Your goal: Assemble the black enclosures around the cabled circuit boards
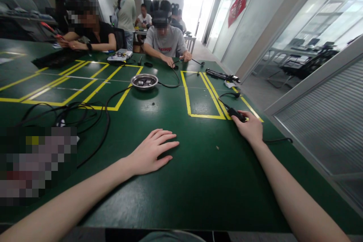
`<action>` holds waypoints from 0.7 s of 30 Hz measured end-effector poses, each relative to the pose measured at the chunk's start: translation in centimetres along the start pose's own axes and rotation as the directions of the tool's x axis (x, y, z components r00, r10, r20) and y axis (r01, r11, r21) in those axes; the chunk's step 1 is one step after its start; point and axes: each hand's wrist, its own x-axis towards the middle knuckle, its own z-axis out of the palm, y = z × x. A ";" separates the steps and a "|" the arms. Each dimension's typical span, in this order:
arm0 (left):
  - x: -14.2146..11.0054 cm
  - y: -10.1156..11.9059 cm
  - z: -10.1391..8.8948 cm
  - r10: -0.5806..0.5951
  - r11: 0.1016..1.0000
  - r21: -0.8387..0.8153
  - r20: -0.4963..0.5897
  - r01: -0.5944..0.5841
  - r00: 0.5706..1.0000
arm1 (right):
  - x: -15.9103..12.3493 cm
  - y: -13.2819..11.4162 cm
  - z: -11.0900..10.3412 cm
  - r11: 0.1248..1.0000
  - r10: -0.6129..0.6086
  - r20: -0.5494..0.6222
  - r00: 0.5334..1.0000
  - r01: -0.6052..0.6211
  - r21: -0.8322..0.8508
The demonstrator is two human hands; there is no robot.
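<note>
My left hand (155, 151) lies palm down on the green table (181, 196), fingers spread, with nothing in it. To the right, my right hand (251, 126) grips a small black oblong block (236, 114) with a cord at its far end; its exact kind I cannot make out. That cord curves up to a black plug-like end (237, 94) on the table. Another black cable (278, 140) runs out behind my right wrist toward the table's right edge. Part of the block is hidden under my fingers.
A metal bowl (144, 81) holds shiny metal parts. Yellow tape (205, 116) marks rectangles on the table. Black cables (106, 121) coil at the left, beside a blurred-out patch. A folded black tripod-like stand (222, 75) lies at right. Across sits a person (166, 41) handling a cable.
</note>
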 end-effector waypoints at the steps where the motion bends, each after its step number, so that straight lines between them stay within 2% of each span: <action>1: 0.0 0.0 0.0 0.002 1.000 -0.001 -0.001 -0.002 1.000 | 0.1 0.1 0.0 0.998 0.043 0.002 0.999 -0.043 -0.045; 5: 0.1 0.0 0.1 0.022 1.000 -0.011 0.010 -0.021 1.000 | 0.3 0.7 -0.1 0.988 0.096 -0.024 0.995 -0.098 -0.118; 12: 0.1 0.0 0.0 0.029 0.999 -0.019 0.003 -0.029 1.000 | 0.6 1.2 0.1 0.994 0.032 0.028 0.999 -0.029 -0.101; 21: 0.0 -0.1 0.1 0.011 1.000 -0.013 0.035 -0.010 0.999 | 0.7 1.5 0.4 0.998 0.026 0.026 0.999 -0.025 -0.053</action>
